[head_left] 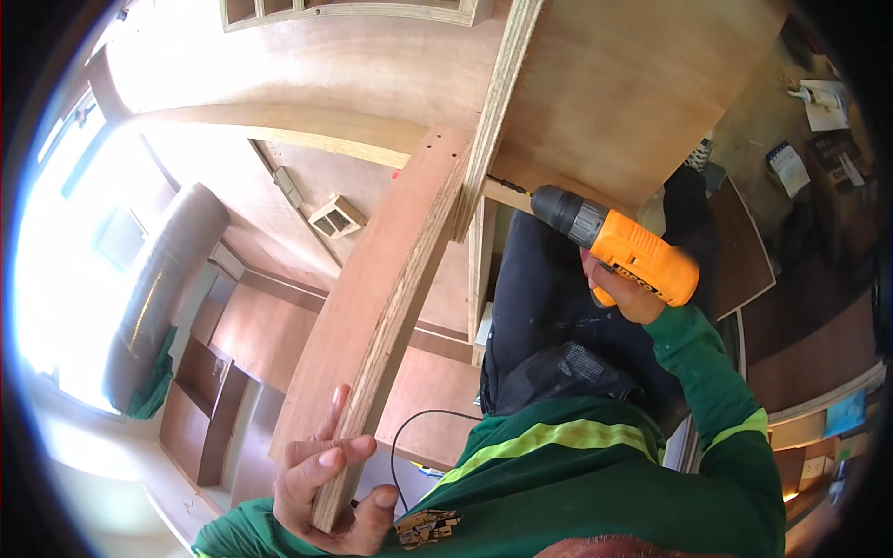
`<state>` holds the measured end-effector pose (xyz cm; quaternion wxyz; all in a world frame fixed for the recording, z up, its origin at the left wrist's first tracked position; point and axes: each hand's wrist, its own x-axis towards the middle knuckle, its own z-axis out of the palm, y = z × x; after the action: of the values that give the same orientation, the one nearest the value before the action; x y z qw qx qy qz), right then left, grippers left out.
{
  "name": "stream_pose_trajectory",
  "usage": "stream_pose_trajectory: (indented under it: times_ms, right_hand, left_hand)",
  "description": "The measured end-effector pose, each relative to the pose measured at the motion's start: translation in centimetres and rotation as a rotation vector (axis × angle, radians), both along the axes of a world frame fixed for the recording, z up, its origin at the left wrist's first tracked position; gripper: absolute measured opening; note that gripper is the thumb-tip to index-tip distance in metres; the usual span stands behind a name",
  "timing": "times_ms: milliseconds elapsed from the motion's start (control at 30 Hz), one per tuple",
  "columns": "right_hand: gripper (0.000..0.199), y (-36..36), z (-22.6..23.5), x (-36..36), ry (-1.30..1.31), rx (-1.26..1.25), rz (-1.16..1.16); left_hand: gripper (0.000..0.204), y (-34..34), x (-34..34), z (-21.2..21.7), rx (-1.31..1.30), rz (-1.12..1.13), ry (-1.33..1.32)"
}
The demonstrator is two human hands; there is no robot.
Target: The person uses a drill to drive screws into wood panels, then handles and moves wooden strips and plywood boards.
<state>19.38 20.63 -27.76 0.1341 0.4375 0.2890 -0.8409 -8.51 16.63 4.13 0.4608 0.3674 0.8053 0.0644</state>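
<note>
My left hand point(327, 484) is closed around the lower end of a long plywood strip point(391, 307), which slants up to the plywood cabinet panel point(614, 93). My right hand point(625, 293) grips the orange cordless drill point(619, 244), its bit against the panel's edge. The open cabinet frame holds nothing I can make out.

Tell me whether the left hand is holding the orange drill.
No. The left hand grips the end of a plywood strip, while the right hand holds the orange drill.
</note>
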Motion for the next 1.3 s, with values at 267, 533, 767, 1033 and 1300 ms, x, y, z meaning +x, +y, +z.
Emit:
stream_pose_trajectory:
  times_ms: [267, 533, 767, 1033, 1300]
  right_hand:
    - [0.017, 0.0, -2.1, 1.1, 0.185, 0.482, 0.225]
    - [0.019, 1.8, -3.3, 0.1, 0.282, 0.549, 0.205]
    - [0.034, 2.3, -5.7, 0.9, 0.466, 0.977, 0.172]
    - [0.027, 3.9, -6.1, -1.3, 0.555, 0.815, 0.081]
    - [0.021, 8.0, -6.3, -2.2, 0.606, 1.105, 0.410]
  left_hand:
    - [0.064, -0.2, 0.2, 0.2, 0.008, 0.108, -0.116]
    - [0.068, -0.3, 0.6, 0.1, 0.006, 0.129, -0.109]
    - [0.076, -1.1, 0.5, 1.4, -0.018, 0.039, -0.083]
    - [0.067, -0.3, 0.4, 0.0, -0.027, 0.003, 0.130]
    - [0.071, 0.1, 1.6, 0.2, -0.029, 0.083, 0.222]
